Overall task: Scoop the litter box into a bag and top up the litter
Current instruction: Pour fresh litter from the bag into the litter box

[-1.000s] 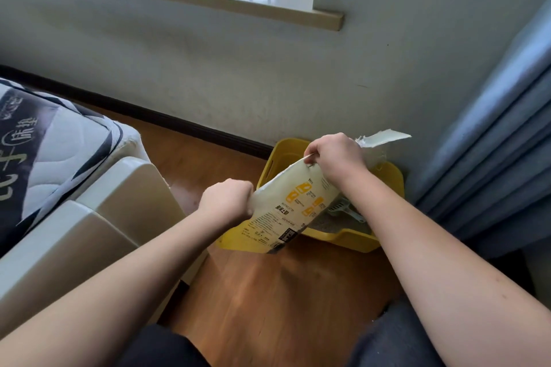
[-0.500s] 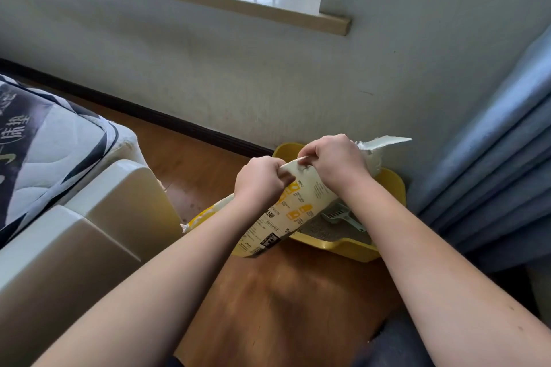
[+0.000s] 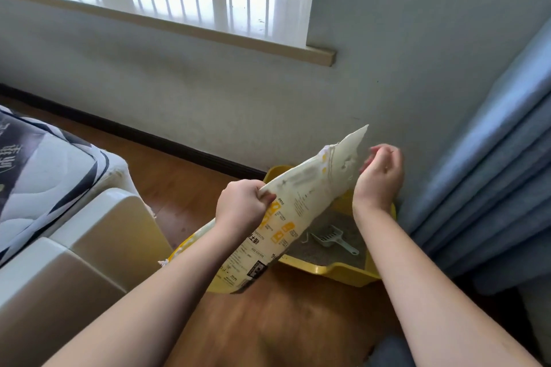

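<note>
Litter bag (image 3: 286,217), cream with yellow print, slanted over the near-left corner of the yellow litter box (image 3: 343,271) against the wall, torn top edge uppermost; left hand (image 3: 241,208) curled round the bag's upper edge, gripping it; right hand (image 3: 378,176) just beside the torn mouth, fingers loosely bent, contact with the bag not discernible; grey scoop (image 3: 331,237) lying on the grey litter; box's left part hidden behind the bag, print too blurred to read
</note>
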